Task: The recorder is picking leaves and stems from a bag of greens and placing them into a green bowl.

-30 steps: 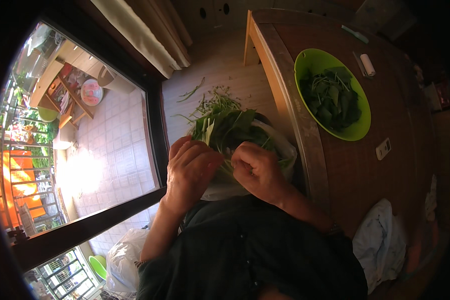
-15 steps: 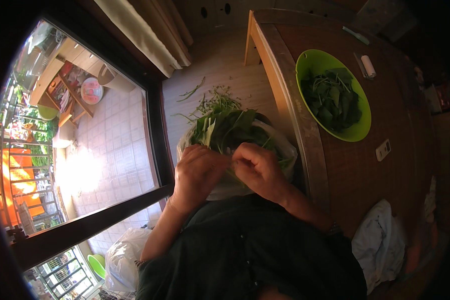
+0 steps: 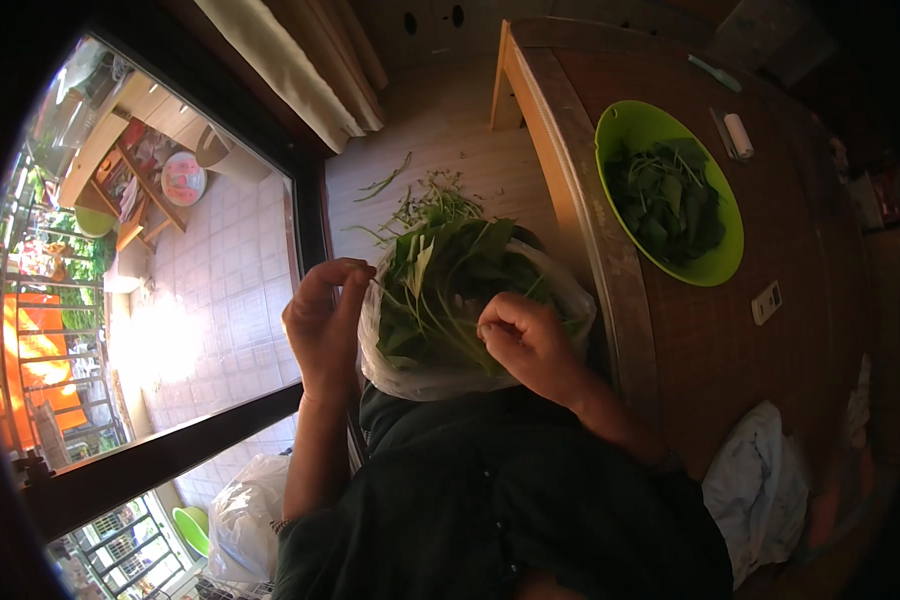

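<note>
Leafy greens with long stems (image 3: 440, 290) fill a clear plastic bag (image 3: 410, 380) in front of my lap. At the bag's left edge is my left hand (image 3: 328, 320), thumb and forefinger pinched together; whatever is between them is too small to make out. My right hand (image 3: 530, 345) hovers over the right side of the greens with its fingers curled shut, and what they hold is hidden. Beyond the bag, a heap of trimmed stems (image 3: 440, 200) lies on the floor.
To the right, a wooden table (image 3: 660, 340) bears a lime-green basin (image 3: 735, 240) of picked leaves (image 3: 670, 195), a small white device (image 3: 767, 303) and a white roll (image 3: 738, 135). A pale cloth (image 3: 760, 490) hangs nearby. The glass door's dark frame (image 3: 200, 430) borders my left side.
My hands were close together over the greens and are now apart. The left has moved left to the bag's edge; the right has shifted slightly right and down.
</note>
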